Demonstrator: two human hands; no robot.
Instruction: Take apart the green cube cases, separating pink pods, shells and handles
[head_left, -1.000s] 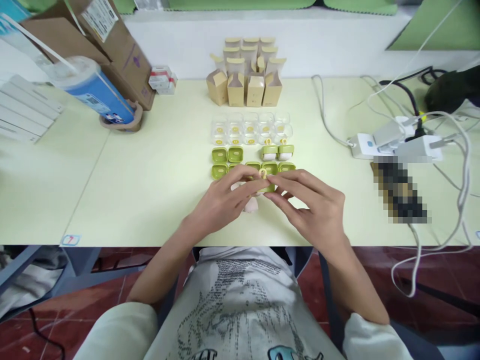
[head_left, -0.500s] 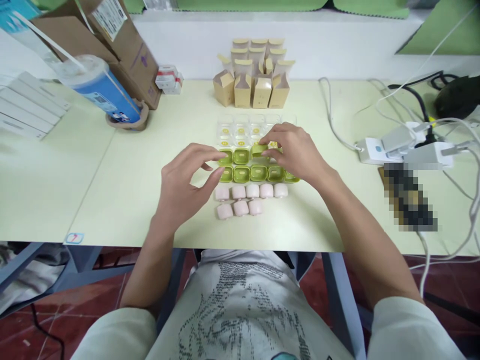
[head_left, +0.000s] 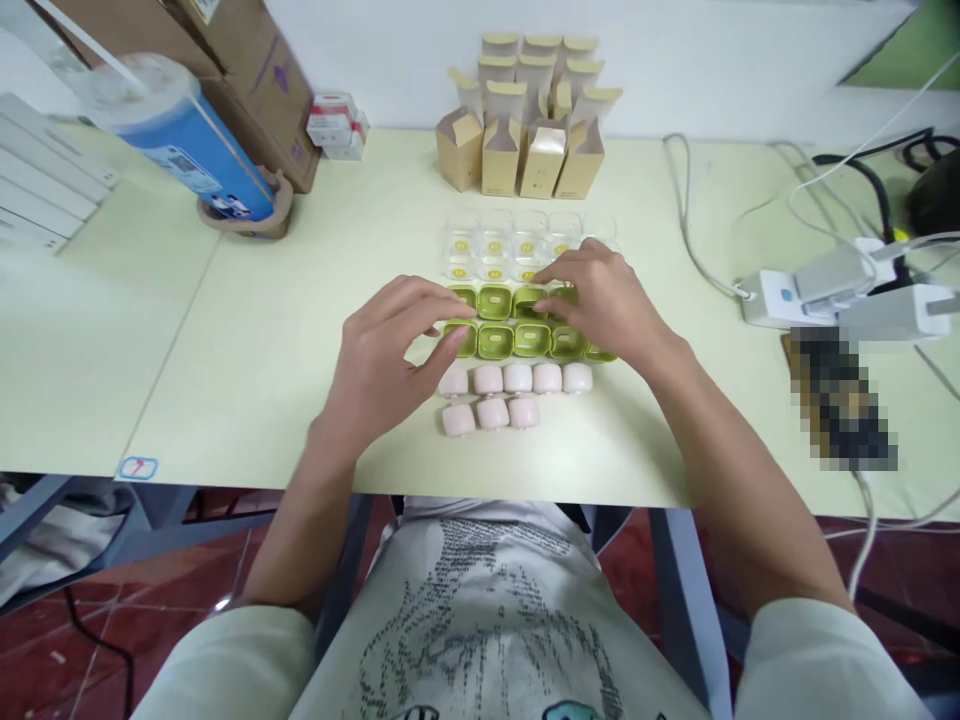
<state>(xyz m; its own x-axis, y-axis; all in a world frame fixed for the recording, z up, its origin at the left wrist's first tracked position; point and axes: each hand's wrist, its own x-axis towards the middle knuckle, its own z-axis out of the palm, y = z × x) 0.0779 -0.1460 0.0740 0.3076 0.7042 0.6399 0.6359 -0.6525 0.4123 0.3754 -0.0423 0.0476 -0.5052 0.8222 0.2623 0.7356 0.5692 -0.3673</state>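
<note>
Two rows of small green cases (head_left: 513, 340) lie on the pale table (head_left: 247, 350), with a row of clear lids with yellow marks (head_left: 495, 245) behind them and several pink rounded pieces (head_left: 517, 378) in front. My left hand (head_left: 390, 355) hovers at the left end of the green rows, fingers curled and apart, fingertips near a green case. My right hand (head_left: 607, 305) rests over the right part of the back green row, fingers bent down onto a case; what lies under them is hidden.
Open tan cartons (head_left: 525, 150) stand in a cluster at the back. A blue cup with a straw (head_left: 180, 140) and brown boxes (head_left: 247, 70) are at the back left. Power strips and tangled cables (head_left: 832, 290) fill the right side.
Both hands came apart from the green piece they held near the table's front; my right hand carried it to the back green row, my left hand moved to the rows' left end.
</note>
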